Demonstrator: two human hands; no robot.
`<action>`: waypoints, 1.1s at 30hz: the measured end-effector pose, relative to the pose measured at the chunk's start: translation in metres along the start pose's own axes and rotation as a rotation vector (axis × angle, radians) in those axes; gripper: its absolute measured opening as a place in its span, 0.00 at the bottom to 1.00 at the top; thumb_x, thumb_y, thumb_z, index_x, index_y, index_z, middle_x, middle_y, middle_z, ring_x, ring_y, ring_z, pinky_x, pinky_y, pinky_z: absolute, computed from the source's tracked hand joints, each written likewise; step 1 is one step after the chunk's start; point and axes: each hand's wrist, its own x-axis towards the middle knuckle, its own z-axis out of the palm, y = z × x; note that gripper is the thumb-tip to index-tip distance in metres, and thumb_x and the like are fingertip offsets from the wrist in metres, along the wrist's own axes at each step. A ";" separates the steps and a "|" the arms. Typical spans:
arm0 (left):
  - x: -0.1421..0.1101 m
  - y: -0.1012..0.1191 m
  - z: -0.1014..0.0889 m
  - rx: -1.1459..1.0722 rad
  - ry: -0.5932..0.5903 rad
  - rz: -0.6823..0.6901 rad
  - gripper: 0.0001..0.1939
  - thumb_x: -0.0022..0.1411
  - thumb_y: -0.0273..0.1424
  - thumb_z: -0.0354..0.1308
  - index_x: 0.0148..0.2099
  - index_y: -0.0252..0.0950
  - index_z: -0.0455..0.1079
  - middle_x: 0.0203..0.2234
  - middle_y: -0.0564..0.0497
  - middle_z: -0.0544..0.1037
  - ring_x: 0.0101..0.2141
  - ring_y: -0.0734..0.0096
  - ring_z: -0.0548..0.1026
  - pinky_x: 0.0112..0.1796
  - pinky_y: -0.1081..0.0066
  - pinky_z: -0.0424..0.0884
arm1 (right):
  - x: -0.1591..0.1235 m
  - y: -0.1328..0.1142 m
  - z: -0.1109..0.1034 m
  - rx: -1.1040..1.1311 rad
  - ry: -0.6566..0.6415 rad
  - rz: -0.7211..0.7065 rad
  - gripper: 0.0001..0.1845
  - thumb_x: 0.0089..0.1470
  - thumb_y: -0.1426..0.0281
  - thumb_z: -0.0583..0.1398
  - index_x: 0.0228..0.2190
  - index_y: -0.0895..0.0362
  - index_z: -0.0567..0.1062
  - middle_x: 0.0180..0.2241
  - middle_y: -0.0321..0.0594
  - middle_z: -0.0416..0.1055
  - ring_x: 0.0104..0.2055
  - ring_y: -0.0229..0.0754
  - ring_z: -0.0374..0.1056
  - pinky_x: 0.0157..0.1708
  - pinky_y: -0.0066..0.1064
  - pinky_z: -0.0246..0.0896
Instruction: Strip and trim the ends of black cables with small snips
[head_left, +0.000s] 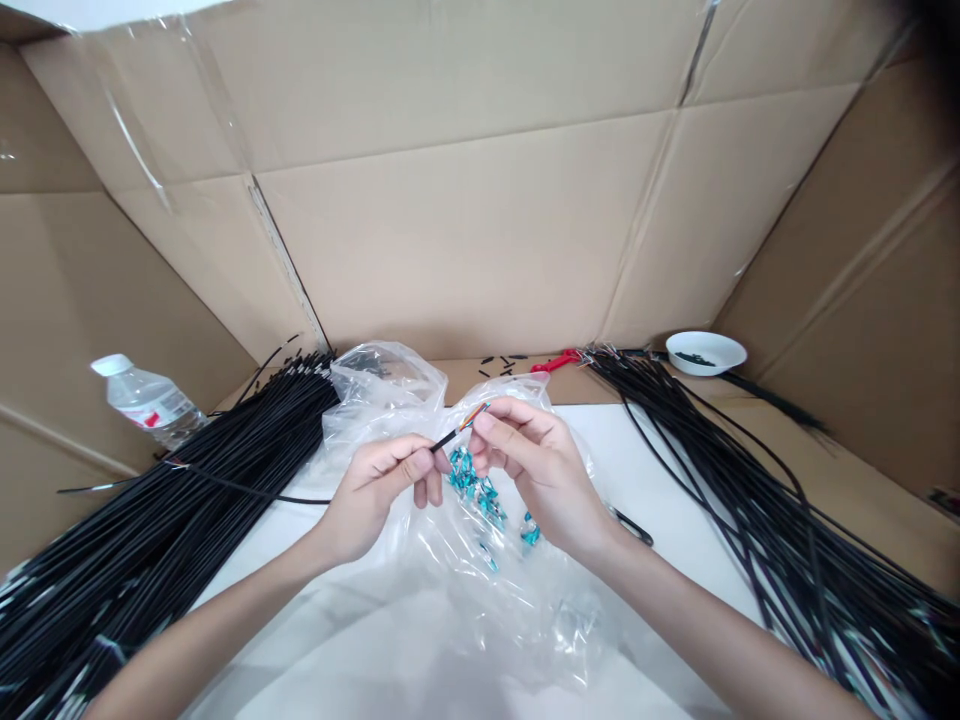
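My left hand (390, 485) pinches a black cable (445, 441) just behind its stripped end. Thin coloured wires (471, 417), orange, red and blue among them, fan out of the sheath toward the right. Those wire tips are between the thumb and forefinger of my right hand (536, 465). Below the hands, small teal and clear connector pieces (480, 490) lie in a loose heap on a clear plastic bag (450, 570). Part of the heap is hidden behind my right hand.
Black cable bundles lie at left (247, 440) and right (720, 470). A water bottle (154, 400) leans over the left bundle. At the back are a red-handled tool (556, 361) and a white bowl (706, 352) with dark bits. Cardboard walls (465, 220) enclose the table.
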 end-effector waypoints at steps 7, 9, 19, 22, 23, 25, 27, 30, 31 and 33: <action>-0.006 -0.012 -0.004 0.745 0.169 0.592 0.09 0.72 0.22 0.52 0.47 0.34 0.72 0.31 0.53 0.79 0.31 0.77 0.75 0.33 0.77 0.69 | -0.008 -0.008 0.003 0.122 -0.100 0.066 0.10 0.54 0.62 0.69 0.29 0.57 0.81 0.25 0.35 0.76 0.25 0.31 0.70 0.27 0.23 0.68; -0.006 -0.012 -0.004 0.789 0.178 0.625 0.08 0.72 0.21 0.52 0.47 0.34 0.71 0.31 0.53 0.79 0.31 0.76 0.76 0.33 0.76 0.69 | -0.010 -0.009 0.004 0.172 -0.110 0.103 0.10 0.54 0.62 0.69 0.30 0.57 0.81 0.24 0.35 0.75 0.25 0.31 0.70 0.27 0.22 0.68; -0.007 -0.009 0.001 0.627 0.189 0.469 0.10 0.72 0.22 0.51 0.48 0.38 0.72 0.32 0.54 0.80 0.28 0.78 0.75 0.31 0.78 0.71 | -0.014 -0.012 0.006 0.233 -0.047 0.149 0.06 0.49 0.69 0.67 0.32 0.57 0.79 0.26 0.35 0.76 0.26 0.33 0.71 0.29 0.23 0.68; -0.009 -0.009 0.001 0.586 0.206 0.456 0.11 0.72 0.23 0.51 0.48 0.38 0.73 0.32 0.55 0.80 0.27 0.79 0.73 0.31 0.79 0.70 | -0.014 -0.012 0.008 0.259 -0.015 0.171 0.08 0.46 0.71 0.67 0.32 0.56 0.76 0.24 0.34 0.75 0.25 0.33 0.69 0.28 0.24 0.67; -0.009 -0.009 0.001 0.578 0.211 0.449 0.11 0.72 0.23 0.51 0.48 0.38 0.73 0.32 0.55 0.80 0.27 0.80 0.72 0.30 0.80 0.70 | -0.014 -0.011 0.008 0.272 -0.004 0.182 0.09 0.45 0.72 0.67 0.32 0.56 0.75 0.24 0.34 0.75 0.25 0.33 0.69 0.28 0.24 0.67; -0.010 -0.008 0.001 0.569 0.222 0.433 0.10 0.72 0.23 0.52 0.48 0.38 0.73 0.31 0.56 0.79 0.26 0.81 0.71 0.30 0.80 0.70 | -0.014 -0.010 0.008 0.296 0.005 0.193 0.11 0.44 0.73 0.68 0.32 0.55 0.74 0.24 0.34 0.75 0.25 0.33 0.69 0.28 0.24 0.67; -0.010 -0.007 0.001 0.561 0.236 0.425 0.10 0.72 0.23 0.52 0.47 0.37 0.74 0.30 0.56 0.79 0.25 0.81 0.70 0.29 0.81 0.69 | -0.014 -0.008 0.008 0.307 -0.011 0.204 0.10 0.45 0.72 0.69 0.31 0.56 0.75 0.25 0.34 0.76 0.25 0.33 0.69 0.28 0.23 0.67; -0.009 -0.006 0.001 0.553 0.257 0.428 0.10 0.72 0.24 0.52 0.47 0.37 0.74 0.30 0.56 0.79 0.25 0.81 0.70 0.29 0.81 0.69 | -0.014 -0.006 0.007 0.303 -0.045 0.251 0.08 0.46 0.70 0.69 0.30 0.58 0.76 0.26 0.36 0.76 0.26 0.32 0.70 0.28 0.22 0.67; -0.009 -0.006 0.001 0.559 0.263 0.426 0.10 0.72 0.24 0.52 0.47 0.37 0.74 0.30 0.56 0.79 0.25 0.81 0.70 0.29 0.81 0.69 | -0.014 -0.006 0.007 0.304 -0.045 0.275 0.08 0.46 0.70 0.69 0.29 0.58 0.77 0.26 0.36 0.76 0.26 0.32 0.70 0.28 0.22 0.67; -0.009 -0.007 0.000 0.581 0.276 0.430 0.10 0.72 0.24 0.52 0.48 0.37 0.74 0.31 0.55 0.79 0.26 0.80 0.70 0.29 0.80 0.69 | -0.015 -0.005 0.006 0.308 -0.028 0.314 0.08 0.46 0.70 0.69 0.29 0.58 0.77 0.25 0.35 0.76 0.25 0.31 0.69 0.28 0.21 0.66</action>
